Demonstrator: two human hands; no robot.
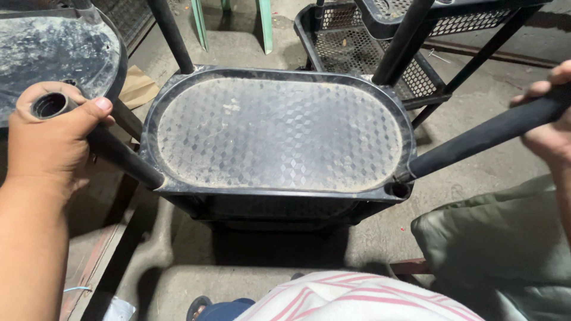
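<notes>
A black oval plastic shelf tray [279, 196] with a diamond-patterned top sits in front of me. Black tubes stick up from its corners. My left hand [44, 139] is wrapped around the open top end of the near-left tube [122, 157], which leans out to the left. My right hand [550, 128] grips the near-right tube [476, 139], which slants up and to the right from the tray's corner socket [398, 190]. Two more tubes [172, 35] rise from the far corners.
A dusty black tray [53, 50] lies at far left. A perforated black rack [380, 53] stands behind on the concrete floor. A grey-green cushion [493, 249] is at lower right, and my striped clothing [351, 300] fills the bottom edge.
</notes>
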